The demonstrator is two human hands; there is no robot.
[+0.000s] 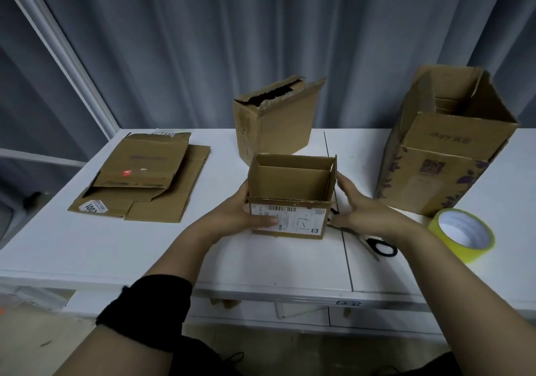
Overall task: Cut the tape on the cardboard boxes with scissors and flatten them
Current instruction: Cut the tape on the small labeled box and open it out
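A small open cardboard box [291, 184] with a white shipping label on its near face stands upright at the middle of the white table [145, 245]. My left hand [240, 213] grips its left side, with the thumb lying across the label. My right hand [356, 207] presses against its right side with straight fingers. Black-handled scissors [380, 246] lie on the table to the right, partly hidden under my right wrist.
Flattened cardboard [145, 178] lies at the table's left. A medium box [272, 120] with a torn top stands behind the small one. At the right stands a tall open box [443, 149], with a roll of yellow tape [461, 235] in front of it. Grey curtains hang behind.
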